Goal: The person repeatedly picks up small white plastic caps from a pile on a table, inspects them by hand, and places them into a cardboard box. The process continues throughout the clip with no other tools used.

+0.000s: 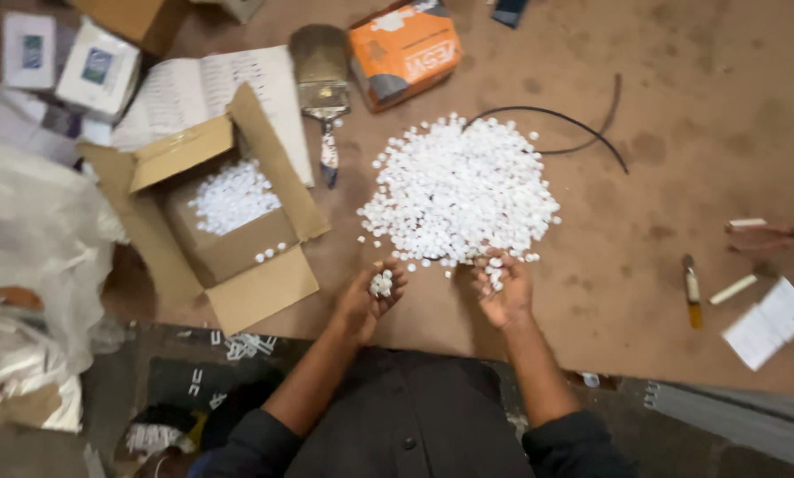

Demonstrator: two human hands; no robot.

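Observation:
A big heap of small white plastic pieces lies on a brown board. My left hand is cupped palm up at the heap's near left edge, holding a small stack of the white pieces. My right hand is at the heap's near right edge, palm up, with a few white pieces in its fingers. An open cardboard box to the left holds more of the same white pieces.
An orange carton, a wide brush and an open printed booklet lie at the back. A black cable curves at the right. Small tools and a white paper packet lie far right. Plastic bags are piled left.

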